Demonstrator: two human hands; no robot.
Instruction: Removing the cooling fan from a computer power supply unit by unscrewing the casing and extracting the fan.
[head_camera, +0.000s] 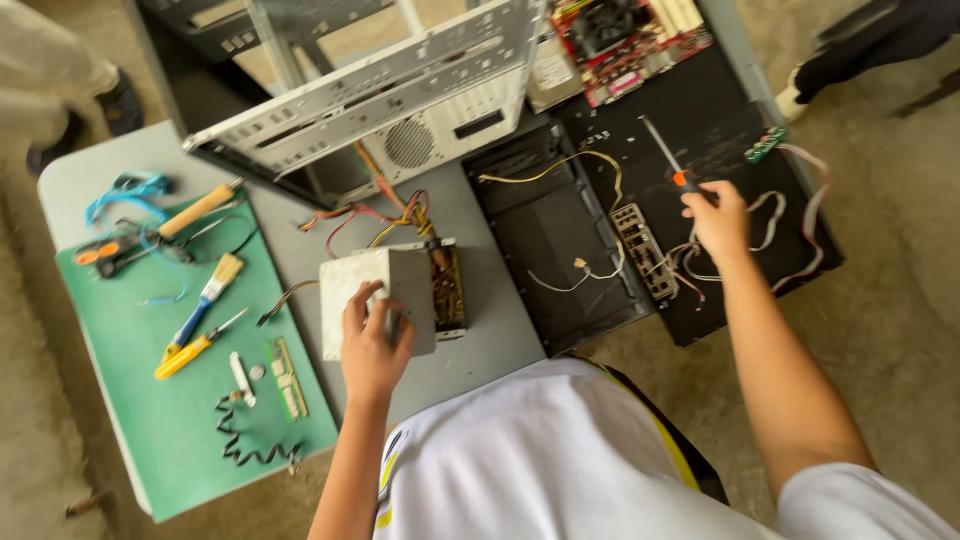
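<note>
My left hand (370, 345) grips the near corner of a grey metal power supply box (375, 290) lying on the grey table (480, 330); its open side shows a circuit board (447, 290) and coloured wires (385, 220). My right hand (718, 218) is closed around a screwdriver (664, 150) with an orange collar, its shaft pointing up and away. That hand hovers over a black computer side panel (720, 110), beside a metal port plate (642, 250) and a tangle of thin cables (770, 230).
An open silver computer case (400, 80) stands at the back, a red motherboard (625, 40) to its right. A green mat (160, 400) at left carries a brush, pliers, small screwdrivers, a memory stick and a coiled cable. Other people's feet show at both upper corners.
</note>
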